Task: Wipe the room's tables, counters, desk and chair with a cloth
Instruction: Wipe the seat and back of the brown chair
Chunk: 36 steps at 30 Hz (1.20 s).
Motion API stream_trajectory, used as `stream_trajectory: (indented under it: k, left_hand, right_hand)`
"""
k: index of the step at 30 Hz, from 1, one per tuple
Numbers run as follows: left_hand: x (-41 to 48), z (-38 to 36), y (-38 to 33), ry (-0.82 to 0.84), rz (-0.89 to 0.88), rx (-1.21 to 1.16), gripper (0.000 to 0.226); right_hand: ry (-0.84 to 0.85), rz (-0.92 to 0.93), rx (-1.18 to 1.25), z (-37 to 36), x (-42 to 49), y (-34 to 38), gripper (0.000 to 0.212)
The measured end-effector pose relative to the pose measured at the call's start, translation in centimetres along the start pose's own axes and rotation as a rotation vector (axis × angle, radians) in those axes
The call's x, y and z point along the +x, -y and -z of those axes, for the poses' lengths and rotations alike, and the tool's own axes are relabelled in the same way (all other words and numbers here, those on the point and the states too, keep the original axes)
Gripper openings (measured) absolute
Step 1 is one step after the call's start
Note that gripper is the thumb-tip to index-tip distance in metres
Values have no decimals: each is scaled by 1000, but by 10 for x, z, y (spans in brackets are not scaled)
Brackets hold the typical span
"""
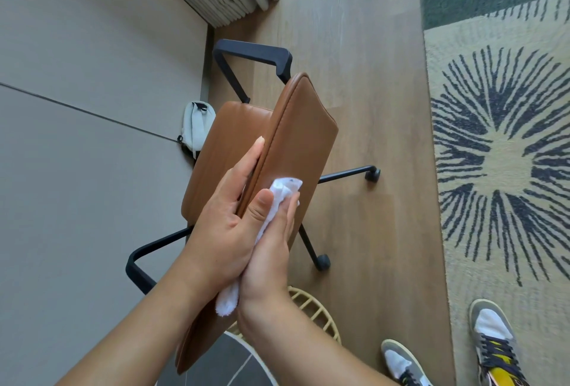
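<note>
A brown leather office chair (302,135) with black armrests (259,54) and a wheeled base stands below me, seen from above. My left hand (228,216) grips the top edge of its backrest, fingers on the seat side. My right hand (271,240) holds a white cloth (282,189) and presses it against the rear face of the backrest. The cloth's tail (228,300) hangs out below my right palm.
A grey desk top (77,138) fills the left, the chair's seat tucked against its edge. A small grey pouch (196,126) lies on the floor beside the seat. A cream wire basket (311,308) sits below my wrists. A patterned rug (499,154) and my shoes (493,342) are at the right.
</note>
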<state>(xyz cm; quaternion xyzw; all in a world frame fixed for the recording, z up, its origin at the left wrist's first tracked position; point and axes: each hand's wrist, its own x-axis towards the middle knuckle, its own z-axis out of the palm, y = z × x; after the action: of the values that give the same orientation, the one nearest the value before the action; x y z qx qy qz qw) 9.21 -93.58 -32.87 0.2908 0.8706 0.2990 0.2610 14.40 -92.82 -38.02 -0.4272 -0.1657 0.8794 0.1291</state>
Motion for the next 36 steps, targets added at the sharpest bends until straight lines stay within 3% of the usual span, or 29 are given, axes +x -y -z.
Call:
stream_trajectory:
  k: [3, 9, 15, 20, 29, 32, 36]
  left_hand:
    - [2, -1, -1, -9, 3, -11, 62]
    - [3, 0, 1, 22, -8, -16, 59]
    - [5, 1, -2, 25, 12, -37, 59]
    - [6, 0, -5, 26, 23, -42, 59]
    - [6, -1, -4, 21, 11, -31, 61]
    - [6, -1, -2, 17, 12, -37, 61]
    - [5, 0, -1, 19, 16, -44, 59]
  right_hand:
    - [10, 121, -101, 3, 22, 21, 80]
    - [20, 184, -278, 6, 106, 71, 96]
    - [-39, 186, -263, 17, 176, 78, 74]
    - [-63, 37, -215, 38, 195, 43, 76]
    - [-70, -463, 6, 80, 143, -94, 87]
    - [-76, -571, 99, 84, 102, -132, 86]
    - [-140, -579, 60, 80, 54, -164, 72]
